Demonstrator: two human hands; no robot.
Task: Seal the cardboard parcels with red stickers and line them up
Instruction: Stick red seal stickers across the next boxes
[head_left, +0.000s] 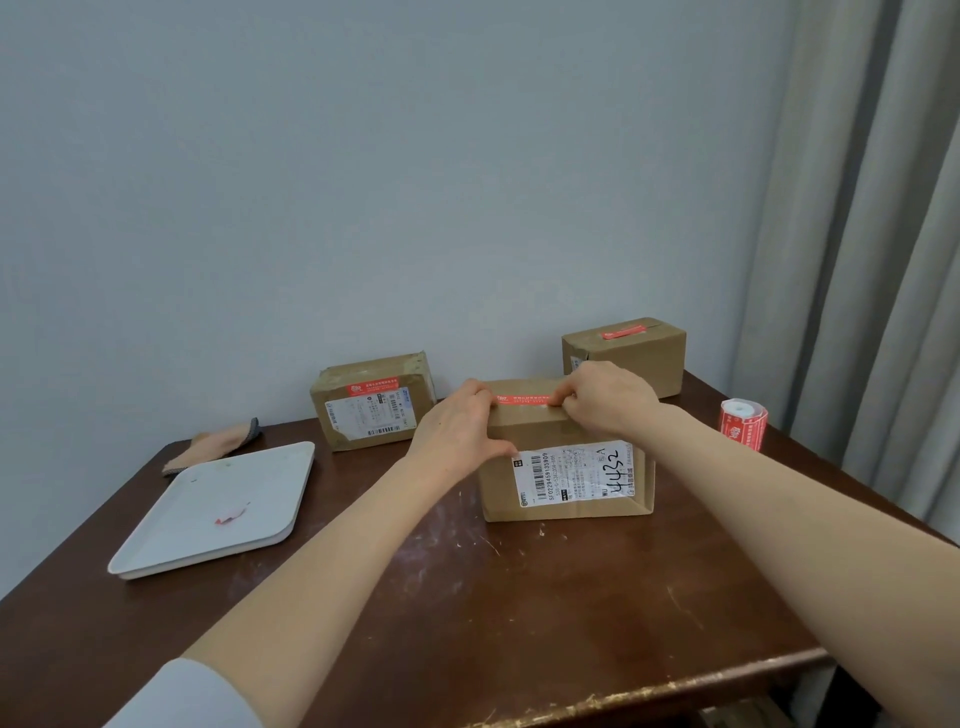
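Red sticker (522, 399) on top of the middle parcel (566, 483): we see the right hand (608, 397) pinching its right end with curled fingers, the left hand (457, 431) gripping the parcel's top left edge, thumb on the labelled front. Behind, on the scuffed dark wood table (519, 597), left parcel (371, 402) and back parcel (626, 358), both red-stickered; sticker roll (743, 423) at right, white tray (171, 551) with red scrap (231, 514) and cloth (215, 444) at left.

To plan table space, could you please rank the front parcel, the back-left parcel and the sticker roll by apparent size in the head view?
1. front parcel
2. back-left parcel; it stands farther back, so nearness may explain the gap
3. sticker roll, clearly smallest
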